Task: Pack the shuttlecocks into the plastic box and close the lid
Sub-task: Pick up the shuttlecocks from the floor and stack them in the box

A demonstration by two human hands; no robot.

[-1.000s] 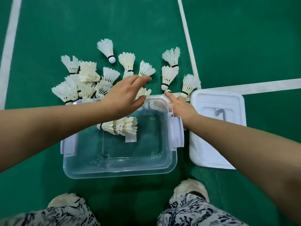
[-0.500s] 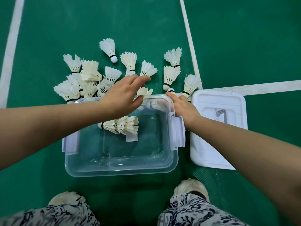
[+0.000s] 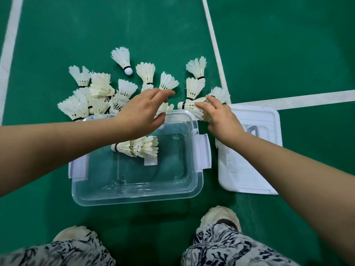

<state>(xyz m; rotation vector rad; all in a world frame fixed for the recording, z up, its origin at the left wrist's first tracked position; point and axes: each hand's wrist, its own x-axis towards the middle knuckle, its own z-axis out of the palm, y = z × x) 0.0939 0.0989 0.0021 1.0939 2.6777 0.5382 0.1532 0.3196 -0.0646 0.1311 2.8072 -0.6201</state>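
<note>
A clear plastic box (image 3: 134, 194) stands open on the green floor, with a short stack of white shuttlecocks (image 3: 138, 146) lying inside. Its white lid (image 3: 249, 169) lies flat to the right. Several loose shuttlecocks (image 3: 99, 89) are scattered beyond the box's far edge. My left hand (image 3: 142, 112) hovers over that far edge with fingers apart and nothing in it; a shuttlecock beneath it is partly hidden. My right hand (image 3: 221, 120) grips one shuttlecock (image 3: 189, 106) by its feathers, held sideways at the box's far right corner, cork pointing left.
White court lines (image 3: 215, 48) cross the green floor beyond and to the right of the box. My two pale shoes (image 3: 221, 217) and patterned trouser legs are just in front of the box at the bottom.
My right hand has closed on a shuttlecock near the far right corner and tipped it sideways. My left hand has reached slightly farther over the box's far edge.
</note>
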